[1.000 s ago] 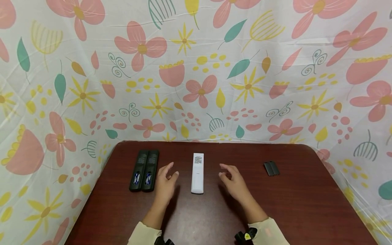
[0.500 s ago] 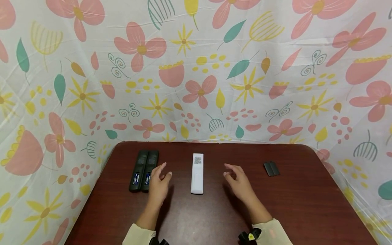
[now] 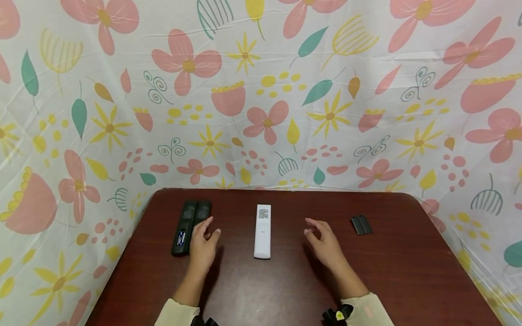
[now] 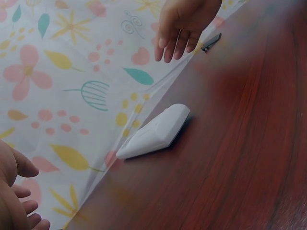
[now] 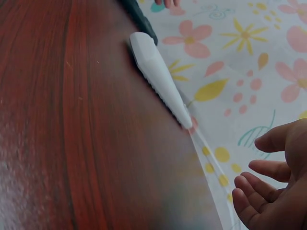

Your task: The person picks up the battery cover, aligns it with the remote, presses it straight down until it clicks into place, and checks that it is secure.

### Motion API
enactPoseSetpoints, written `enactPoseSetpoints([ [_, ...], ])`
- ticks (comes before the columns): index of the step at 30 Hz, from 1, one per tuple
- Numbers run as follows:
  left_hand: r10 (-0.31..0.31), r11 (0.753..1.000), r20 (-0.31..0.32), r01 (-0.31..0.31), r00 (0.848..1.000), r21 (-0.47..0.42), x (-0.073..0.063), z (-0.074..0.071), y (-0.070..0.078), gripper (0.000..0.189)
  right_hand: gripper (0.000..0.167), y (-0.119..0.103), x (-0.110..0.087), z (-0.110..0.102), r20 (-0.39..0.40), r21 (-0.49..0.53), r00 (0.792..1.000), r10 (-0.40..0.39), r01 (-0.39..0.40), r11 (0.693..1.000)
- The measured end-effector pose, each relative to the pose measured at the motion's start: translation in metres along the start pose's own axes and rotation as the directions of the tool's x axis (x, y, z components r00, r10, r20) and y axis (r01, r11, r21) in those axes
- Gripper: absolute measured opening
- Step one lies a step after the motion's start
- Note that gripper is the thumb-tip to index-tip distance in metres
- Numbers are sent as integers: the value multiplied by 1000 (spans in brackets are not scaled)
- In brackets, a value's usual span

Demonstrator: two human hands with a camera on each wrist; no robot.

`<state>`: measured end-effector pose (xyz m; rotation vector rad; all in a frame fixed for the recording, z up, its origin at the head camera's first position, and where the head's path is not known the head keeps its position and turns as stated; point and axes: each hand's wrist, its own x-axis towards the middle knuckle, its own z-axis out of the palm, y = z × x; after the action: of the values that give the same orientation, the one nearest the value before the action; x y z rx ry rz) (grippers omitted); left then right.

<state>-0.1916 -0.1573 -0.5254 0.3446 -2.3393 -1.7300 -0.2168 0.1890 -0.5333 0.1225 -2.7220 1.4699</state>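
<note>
A white remote control [image 3: 263, 232] lies face down in the middle of the table, between the two hands and apart from both. My left hand [image 3: 203, 246] hovers with relaxed fingers and holds nothing; in the head view it overlaps part of the right one of two black remotes [image 3: 185, 226]. Blue batteries [image 3: 181, 238] show in the open compartment of the left black remote; those of its neighbour are hidden by the hand. Off to the right of the white remote, my right hand [image 3: 326, 244] is also empty, its fingers loosely bent. Both hands cast shadows on the table.
Two small black battery covers [image 3: 361, 225] lie side by side on the right part of the dark wooden table [image 3: 408, 271]. A white cloth [image 3: 261, 113] printed with flowers and leaves hangs behind the table's far edge and along its sides.
Both hands have drawn apart: the left has moved left, over the right-hand black remote, and the right has moved right. The remotes and covers have stayed put.
</note>
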Motion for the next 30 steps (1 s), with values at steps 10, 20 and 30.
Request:
enactPoseSetpoints([
  [10,-29,1000,-10,29,1000,-1,8,-12,-3,53,44,9,1,-9,-17,-25,1000,22,-23,999],
  [20,-67,998,18,67,998,19,12,-30,-3,56,45,19,4,-23,-40,-53,999,22,-24,998],
  [30,-61,997,-37,63,997,48,17,-42,-8,56,46,26,8,-35,-64,-94,997,33,-39,995],
])
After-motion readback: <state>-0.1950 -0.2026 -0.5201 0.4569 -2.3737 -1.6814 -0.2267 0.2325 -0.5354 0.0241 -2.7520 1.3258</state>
